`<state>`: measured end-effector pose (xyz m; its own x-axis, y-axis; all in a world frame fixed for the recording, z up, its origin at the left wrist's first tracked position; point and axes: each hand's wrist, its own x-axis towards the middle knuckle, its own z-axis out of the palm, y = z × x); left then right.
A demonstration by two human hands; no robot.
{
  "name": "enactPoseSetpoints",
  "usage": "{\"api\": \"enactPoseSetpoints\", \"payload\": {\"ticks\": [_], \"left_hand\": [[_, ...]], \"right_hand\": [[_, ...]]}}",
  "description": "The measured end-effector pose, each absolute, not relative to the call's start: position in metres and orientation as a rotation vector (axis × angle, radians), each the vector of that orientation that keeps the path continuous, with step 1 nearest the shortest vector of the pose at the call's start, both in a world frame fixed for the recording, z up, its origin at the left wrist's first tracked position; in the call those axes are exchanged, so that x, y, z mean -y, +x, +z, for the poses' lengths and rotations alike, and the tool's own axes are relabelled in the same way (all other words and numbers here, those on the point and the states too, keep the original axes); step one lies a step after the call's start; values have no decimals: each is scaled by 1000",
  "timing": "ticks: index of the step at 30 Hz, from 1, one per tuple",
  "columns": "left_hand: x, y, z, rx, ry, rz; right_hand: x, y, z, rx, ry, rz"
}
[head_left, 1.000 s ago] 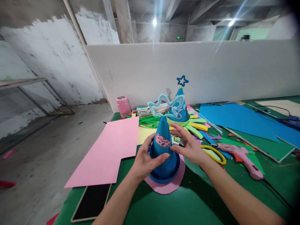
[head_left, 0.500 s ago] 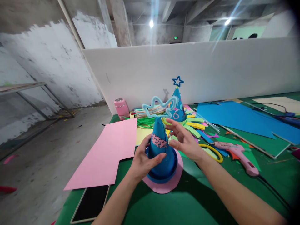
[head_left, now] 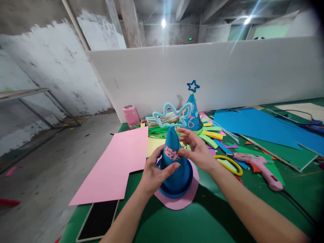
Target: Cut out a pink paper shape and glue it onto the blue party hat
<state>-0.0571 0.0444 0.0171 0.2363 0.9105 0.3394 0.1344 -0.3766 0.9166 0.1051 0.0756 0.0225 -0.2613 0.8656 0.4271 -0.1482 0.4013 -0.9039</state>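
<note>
Blue cone-shaped brimmed hat (head_left: 174, 175), standing upright
Left hand (head_left: 154, 172) clasps its nine-o'clock side, thumb across front; right hand (head_left: 197, 152), fingers loosely curled, thumb-tip at two o'clock.

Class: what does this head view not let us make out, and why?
All in the head view:
Left hand: some fingertips, behind the near blue hat.
Dark tablet: far end, under the pink sheet.
Far hat: left side, partly behind the pale blue crown shape.
Glue gun cord: far end, lost at the dark right edge.
Dark shape: mostly behind the white partition, too small to name.
</note>
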Motion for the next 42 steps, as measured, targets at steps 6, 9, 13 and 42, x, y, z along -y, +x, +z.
{"api": "enactPoseSetpoints", "payload": {"ticks": [6,9,13,42], "left_hand": [[-44,-57,17,-985,1697,1202],[-42,-56,18,-1001,1698,1202],[-32,-52,24,-1017,1692,1224],[4,-113,22,-1120,1422,1124]], "right_hand": [[-74,105,22,1522,-650,1129],[-68,112,23,1495,-616,1155],[-59,132,18,1320,-752,1083],[-41,178,-22,1467,-1122,668]]}}
